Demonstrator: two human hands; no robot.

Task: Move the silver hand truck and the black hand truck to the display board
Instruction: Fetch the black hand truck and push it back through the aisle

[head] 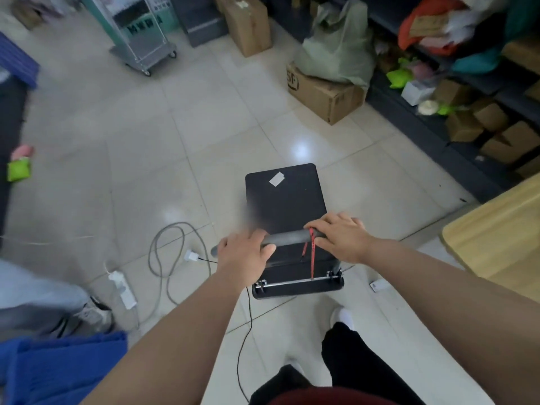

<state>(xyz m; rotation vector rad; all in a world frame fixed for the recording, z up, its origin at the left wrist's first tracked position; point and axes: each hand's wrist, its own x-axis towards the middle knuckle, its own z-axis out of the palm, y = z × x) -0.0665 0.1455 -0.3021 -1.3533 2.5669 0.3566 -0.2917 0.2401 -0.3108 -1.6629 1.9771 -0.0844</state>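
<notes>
The black hand truck [285, 197] stands on the tiled floor right in front of me, its flat black deck bearing a small white label. My left hand [244, 254] grips the left end of its grey handle bar [287, 238]. My right hand [340, 239] holds the right end, beside a red cord that hangs from the bar. The silver hand truck [143, 55] stands far off at the top left, in front of a teal and white display board [137, 21].
Cardboard boxes [323, 95] and a green plastic bag [339, 51] sit ahead to the right before dark shelves. A grey cable and power strip [122, 287] lie on the floor at left. A wooden table [496, 238] edges in at right. Another person's leg shows at lower left.
</notes>
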